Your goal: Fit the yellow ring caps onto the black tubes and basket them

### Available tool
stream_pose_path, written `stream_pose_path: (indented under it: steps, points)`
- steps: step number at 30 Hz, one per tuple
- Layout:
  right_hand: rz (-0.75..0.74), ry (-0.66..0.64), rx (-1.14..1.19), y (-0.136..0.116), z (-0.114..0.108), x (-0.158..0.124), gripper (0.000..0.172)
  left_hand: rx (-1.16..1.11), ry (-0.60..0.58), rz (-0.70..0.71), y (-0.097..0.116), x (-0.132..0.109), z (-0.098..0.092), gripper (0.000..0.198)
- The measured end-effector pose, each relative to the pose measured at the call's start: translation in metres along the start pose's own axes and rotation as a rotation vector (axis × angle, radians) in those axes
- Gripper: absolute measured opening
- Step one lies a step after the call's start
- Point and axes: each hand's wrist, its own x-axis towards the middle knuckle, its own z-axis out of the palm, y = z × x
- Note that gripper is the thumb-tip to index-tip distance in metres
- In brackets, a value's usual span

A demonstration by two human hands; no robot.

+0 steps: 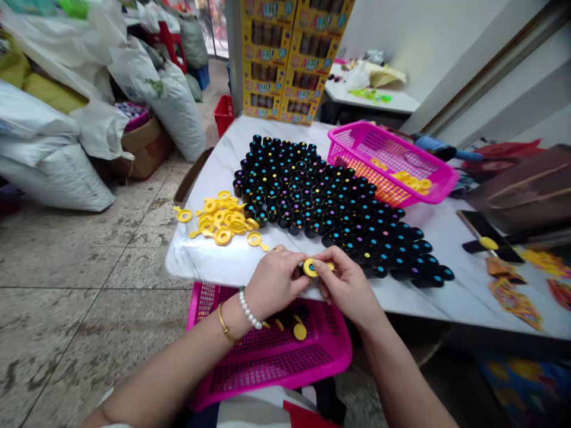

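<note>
At the table's front edge, my left hand grips a small black round piece from the left side. A yellow ring-shaped cap sits on top of that piece, with a blue dot showing in its middle. Fingers and thumb of my right hand are closed on the cap's right side, at its tab. Just beyond my hands stand many black round pieces with coloured dots in their tops. To the left lies a pile of loose yellow caps with tabs.
Below the table edge, a pink basket holds a few black pieces with yellow caps. Another pink basket on the table holds yellow caps. Stacked yellow boxes rise behind the table. White sacks stand on the floor at left.
</note>
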Motion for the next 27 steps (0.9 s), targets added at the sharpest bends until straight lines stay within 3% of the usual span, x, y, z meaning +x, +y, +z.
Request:
stream_pose_path:
  steps: [4,8,13,16,21,24,27]
  points:
    - [0.044,-0.056,0.058,0.000,-0.003,0.005,0.023,-0.067,-0.044,-0.012,0.002,0.001,-0.008,0.015]
    - [0.033,-0.040,0.097,0.004,-0.002,0.006,0.023,-0.079,-0.010,-0.081,0.003,0.006,-0.009,0.028]
    - [0.055,-0.014,0.188,0.006,0.001,0.008,0.027,-0.068,0.020,-0.105,0.002,0.007,-0.002,0.025]
    - [0.062,0.023,0.197,0.005,0.002,0.008,0.031,-0.075,0.099,-0.028,0.000,0.000,0.004,0.019]
    - [0.005,0.138,0.294,0.010,0.000,-0.004,0.027,-0.046,0.153,0.076,-0.007,-0.008,0.012,0.030]
    - [0.014,0.098,0.447,0.014,-0.005,-0.009,0.024,-0.063,0.133,0.111,-0.010,-0.007,0.012,0.032]
    - [0.083,0.010,0.439,0.011,-0.010,-0.003,0.024,-0.076,0.122,0.123,-0.010,-0.007,0.011,0.031]
